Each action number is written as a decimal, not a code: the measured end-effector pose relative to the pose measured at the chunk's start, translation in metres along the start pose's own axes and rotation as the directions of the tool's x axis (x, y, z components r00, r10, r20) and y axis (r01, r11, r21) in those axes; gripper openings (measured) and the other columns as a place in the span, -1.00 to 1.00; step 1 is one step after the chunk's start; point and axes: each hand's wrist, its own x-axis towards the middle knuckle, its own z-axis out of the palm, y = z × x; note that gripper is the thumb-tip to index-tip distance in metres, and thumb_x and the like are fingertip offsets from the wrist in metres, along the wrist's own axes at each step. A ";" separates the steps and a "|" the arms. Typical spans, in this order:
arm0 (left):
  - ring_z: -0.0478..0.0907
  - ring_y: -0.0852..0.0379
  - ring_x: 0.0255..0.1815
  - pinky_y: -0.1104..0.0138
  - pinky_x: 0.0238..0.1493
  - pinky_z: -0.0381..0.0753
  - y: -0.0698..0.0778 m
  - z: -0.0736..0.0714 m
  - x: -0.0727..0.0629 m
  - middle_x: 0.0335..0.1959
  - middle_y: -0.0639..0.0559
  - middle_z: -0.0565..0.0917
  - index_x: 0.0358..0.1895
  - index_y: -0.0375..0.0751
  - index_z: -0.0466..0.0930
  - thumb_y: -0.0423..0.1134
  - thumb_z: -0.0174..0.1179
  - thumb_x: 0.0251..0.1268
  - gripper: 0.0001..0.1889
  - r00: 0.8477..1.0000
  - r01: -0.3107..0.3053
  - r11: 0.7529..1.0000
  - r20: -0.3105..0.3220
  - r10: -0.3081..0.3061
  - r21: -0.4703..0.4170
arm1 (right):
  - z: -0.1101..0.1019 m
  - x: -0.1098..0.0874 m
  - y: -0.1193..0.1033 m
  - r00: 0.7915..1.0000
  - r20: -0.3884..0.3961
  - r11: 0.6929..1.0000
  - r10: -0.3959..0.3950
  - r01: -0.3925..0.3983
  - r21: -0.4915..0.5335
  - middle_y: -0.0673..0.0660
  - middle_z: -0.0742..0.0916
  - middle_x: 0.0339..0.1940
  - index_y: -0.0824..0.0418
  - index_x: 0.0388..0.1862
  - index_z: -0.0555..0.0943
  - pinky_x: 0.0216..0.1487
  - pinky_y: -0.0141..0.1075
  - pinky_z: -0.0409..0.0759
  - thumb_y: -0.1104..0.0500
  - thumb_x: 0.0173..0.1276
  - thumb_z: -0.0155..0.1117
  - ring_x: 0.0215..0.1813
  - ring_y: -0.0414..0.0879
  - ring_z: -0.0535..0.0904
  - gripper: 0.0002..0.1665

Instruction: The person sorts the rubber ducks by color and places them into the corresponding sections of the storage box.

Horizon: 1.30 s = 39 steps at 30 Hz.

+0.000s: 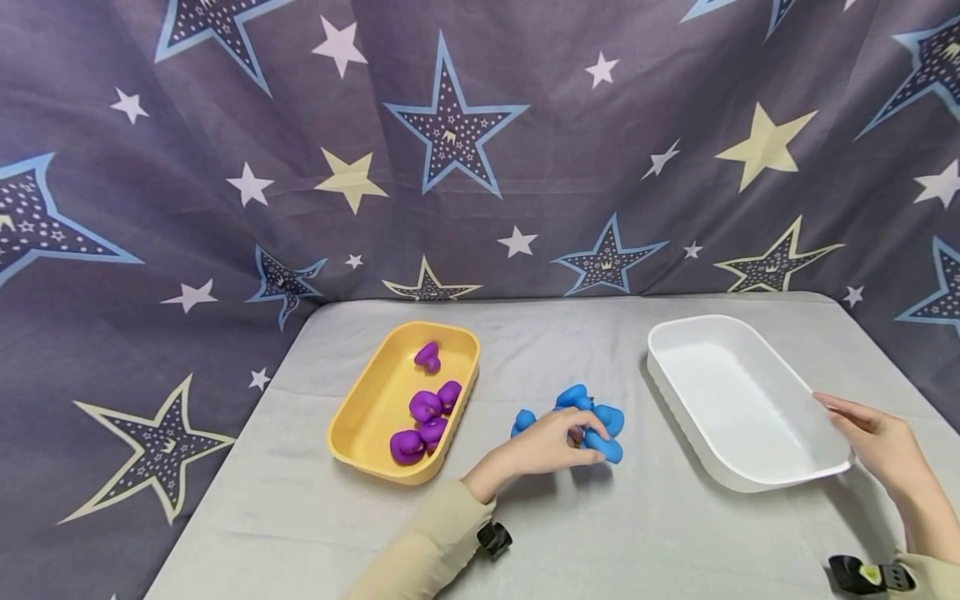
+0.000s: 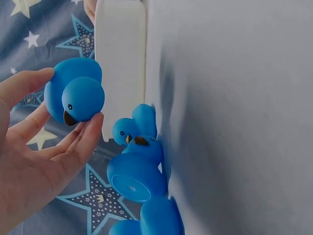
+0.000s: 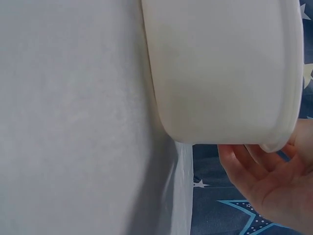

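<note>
1. Curtain (image 1: pixel 555 50), dark, star-printed: hanging behind the table.
2. Table (image 1: pixel 300 533), grey-covered: bearing both trays.
3. White tray (image 1: pixel 738 400): standing at the right, nothing showing inside; its long axis is slanting from far left to near right.
4. Yellow tray (image 1: pixel 378 408): standing at the left, its long axis slanting the opposite way.
5. Right hand (image 1: pixel 877 446): holding the white tray's right-hand rim near the near corner, thumb over the edge, fingers outside; firmness cannot be told.
6. Left hand (image 1: pixel 551 442): pinching the held blue duck (image 2: pixel 73 90) between thumb and fingertips, the fingers parted only by its body.
7. Purple ducks (image 1: pixel 425 407), five visible: lying in the yellow tray, four bunched, one apart toward the far end.
8. Loose blue ducks (image 2: pixel 137 178): resting in a cluster beneath and beside the left hand.
9. Held blue duck, single: hanging above the table between the trays; the white tray is lying to its right, the right hand farther off at that tray's opposite side.
</note>
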 end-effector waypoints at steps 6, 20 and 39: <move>0.38 0.34 -0.24 0.55 -0.20 0.40 0.000 0.003 0.006 -0.25 0.16 0.45 -0.14 -0.04 0.52 -0.14 0.18 0.11 -0.77 0.999 -0.011 1.000 -0.041 0.010 -0.020 | -0.004 -0.015 -0.046 1.000 0.011 0.997 -0.009 0.008 0.081 -0.69 0.40 -0.33 -0.17 0.06 0.49 -0.29 -0.82 0.17 0.17 0.33 0.00 -0.21 -0.79 0.21 -0.63; 0.42 0.36 -0.26 0.49 -0.20 0.44 0.003 0.014 0.021 -0.20 0.15 0.51 -0.15 -0.05 0.52 -0.14 0.18 0.11 -0.77 0.980 -0.009 0.999 -0.201 0.000 -0.045 | 0.002 0.003 0.011 1.000 -0.027 1.000 -0.003 0.004 0.015 -0.70 0.40 -0.28 0.03 0.14 0.46 -0.28 -0.81 0.20 0.06 0.32 0.03 -0.19 -0.80 0.21 -0.59; 0.42 0.35 -0.31 0.55 -0.28 0.43 0.008 0.032 0.054 -0.25 0.12 0.47 -0.13 -0.05 0.53 -0.15 0.18 0.11 -0.76 0.935 0.042 0.991 -0.345 -0.084 -0.128 | 0.001 0.001 0.006 1.000 -0.010 0.999 0.023 -0.022 0.027 -0.65 0.42 -0.27 0.08 0.15 0.45 -0.30 -0.79 0.24 0.01 0.30 0.05 -0.18 -0.76 0.23 -0.55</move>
